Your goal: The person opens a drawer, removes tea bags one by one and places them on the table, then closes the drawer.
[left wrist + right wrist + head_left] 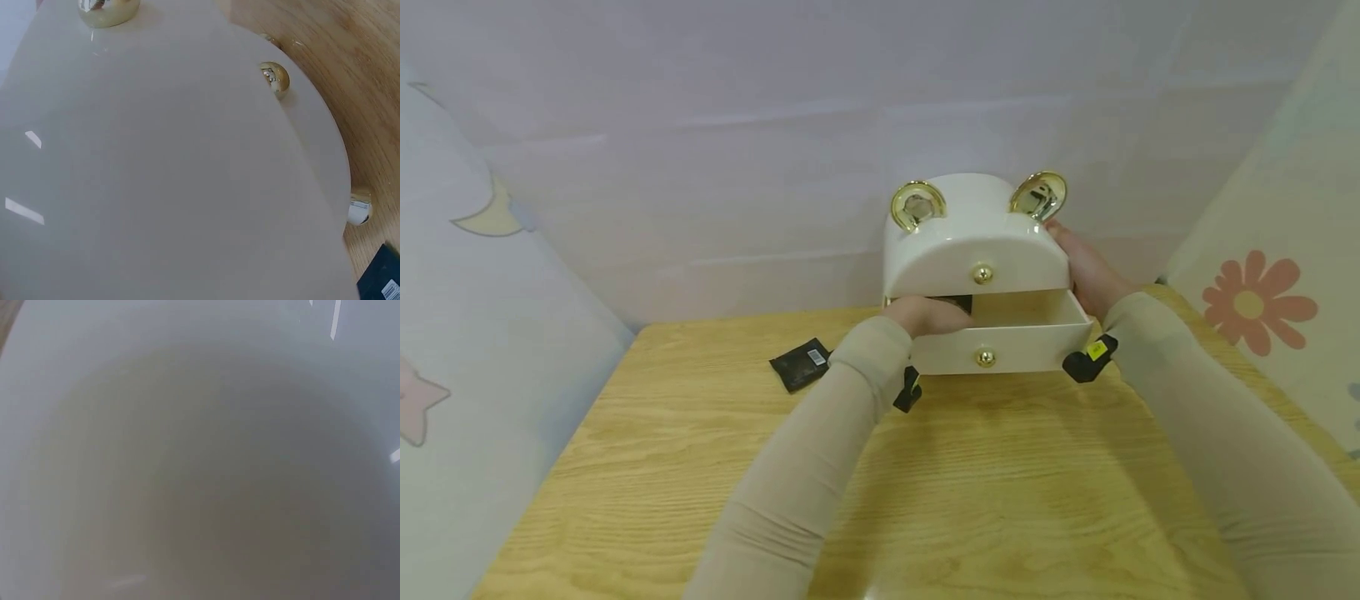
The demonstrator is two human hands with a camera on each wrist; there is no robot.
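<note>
**Left hand in the open drawer, right hand bracing the box**

Head view: a cream drawer box with gold ears stood at the far edge of the worktop. Its lower drawer was pulled out toward the person. The left hand reached into the drawer's left end, right at a dark packet there; whether the fingers gripped it could not be told. The right hand lay flat against the box's right side. A second dark packet lay on the worktop, left of the box.

Left wrist view: glossy cream box, gold knob, no hand visible.

Right wrist view: only blurred cream surface.
</note>
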